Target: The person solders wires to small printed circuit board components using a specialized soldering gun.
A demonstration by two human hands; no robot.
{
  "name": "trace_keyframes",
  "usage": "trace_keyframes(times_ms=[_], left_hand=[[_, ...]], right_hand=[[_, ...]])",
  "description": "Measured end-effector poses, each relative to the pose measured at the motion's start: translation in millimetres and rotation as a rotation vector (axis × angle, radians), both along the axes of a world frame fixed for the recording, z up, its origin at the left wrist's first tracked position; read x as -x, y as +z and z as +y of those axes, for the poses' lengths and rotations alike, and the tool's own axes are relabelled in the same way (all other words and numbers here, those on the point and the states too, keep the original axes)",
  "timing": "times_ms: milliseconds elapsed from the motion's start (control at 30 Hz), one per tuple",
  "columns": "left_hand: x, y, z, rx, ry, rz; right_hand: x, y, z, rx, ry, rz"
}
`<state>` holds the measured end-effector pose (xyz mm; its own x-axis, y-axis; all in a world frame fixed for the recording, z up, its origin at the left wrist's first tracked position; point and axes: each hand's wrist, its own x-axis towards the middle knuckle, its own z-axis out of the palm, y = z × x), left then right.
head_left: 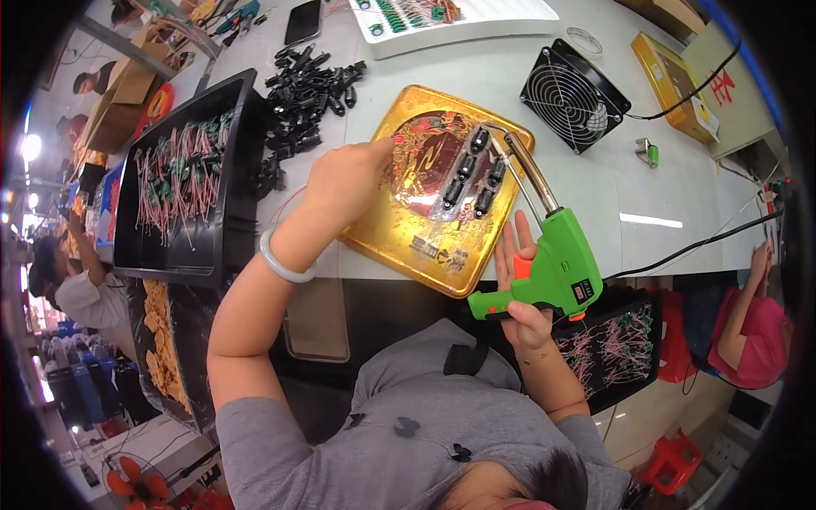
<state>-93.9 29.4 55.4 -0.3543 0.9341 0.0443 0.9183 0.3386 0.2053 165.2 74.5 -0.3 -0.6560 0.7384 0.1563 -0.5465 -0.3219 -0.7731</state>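
My right hand (525,327) grips a green soldering gun (557,263) with orange buttons. The gun's metal tip and thin feed tube reach up to several small black cylindrical parts (460,180). Those parts sit in two rows in a clear holder on a gold tin lid (374,229). Over the lid's left side is my left hand (350,177), its fingers closed in a pinch. What they hold is hidden from this view. Thin pinkish wires (287,204) show to the left of my left forearm.
A pile of black parts (308,93) lies beyond my left hand, near a black bin (242,170) of wired pieces. A black fan (575,98) stands at the right back, with a white foam tray (476,36) behind the lid. Another black tray (650,361) is low right. Co-workers sit on both sides.
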Motion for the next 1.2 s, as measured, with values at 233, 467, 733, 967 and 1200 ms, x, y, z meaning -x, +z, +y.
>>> trace_keyframes(times_ms=[233,467,733,967,1200], left_hand=[[-21,-7,-22,-0.052,0.075,-0.014],[-26,13,-28,-0.173,0.018,-0.252],[-55,8,-15,-0.260,-0.243,-0.492],[-66,0,-12,-0.215,-0.196,-0.552],[-77,-6,-8,-0.186,-0.125,-0.683]], right_hand=[[-11,6,19,0.106,0.081,-0.039],[-19,3,26,0.152,0.122,-0.068],[-15,9,17,0.168,0.124,-0.084],[-16,8,10,0.141,0.098,-0.124],[-20,8,11,0.133,0.121,-0.170]])
